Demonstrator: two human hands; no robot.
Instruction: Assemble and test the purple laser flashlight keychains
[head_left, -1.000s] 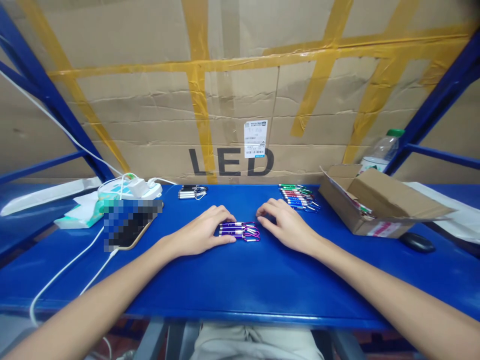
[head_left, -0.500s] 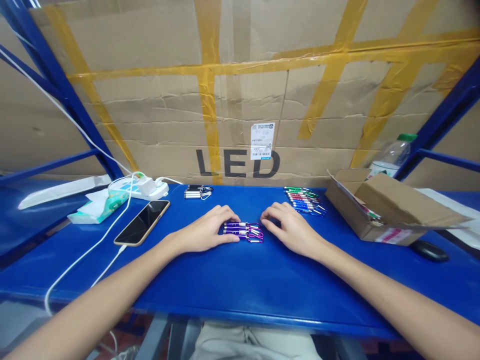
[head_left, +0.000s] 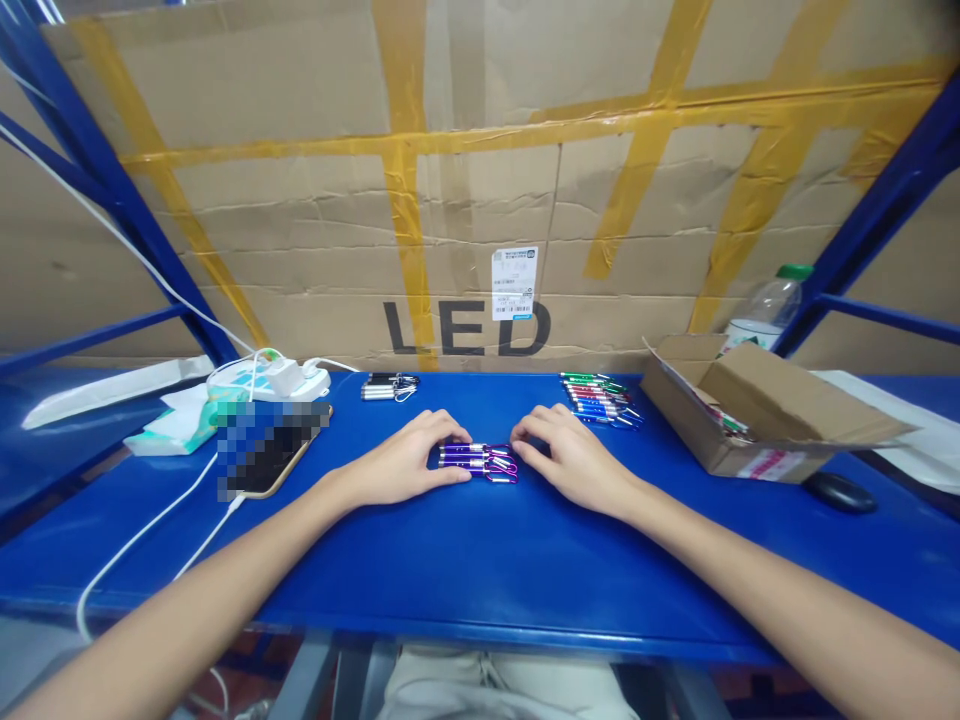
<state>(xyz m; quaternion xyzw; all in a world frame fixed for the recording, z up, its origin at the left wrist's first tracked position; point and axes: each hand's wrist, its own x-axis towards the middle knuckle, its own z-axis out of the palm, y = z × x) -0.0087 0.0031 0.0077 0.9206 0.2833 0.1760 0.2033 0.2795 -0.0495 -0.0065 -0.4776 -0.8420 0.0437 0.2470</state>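
Several slim purple keychain flashlights (head_left: 461,461) lie side by side on the blue tabletop (head_left: 480,560), their carabiner clips (head_left: 502,464) pointing right. My left hand (head_left: 401,462) spans the left end of this row, fingers along its far side and thumb along its near side. At the clip end, my right hand (head_left: 577,462) rests with curled fingers and the thumb apart. Its fingertips are close to the clips or touching them; I cannot tell which. Nothing shows in its grasp.
Black and silver flashlights (head_left: 386,387) lie at the back left; green, red and blue ones (head_left: 596,398) at the back right. Around them are a phone (head_left: 281,465), tissue pack (head_left: 169,430), power strip (head_left: 307,382), open carton (head_left: 750,450), mouse (head_left: 840,492) and bottle (head_left: 765,305).
My right hand has come slightly closer to the clips of the purple flashlights. The left hand keeps its place around the row. The whole view has shifted a little.
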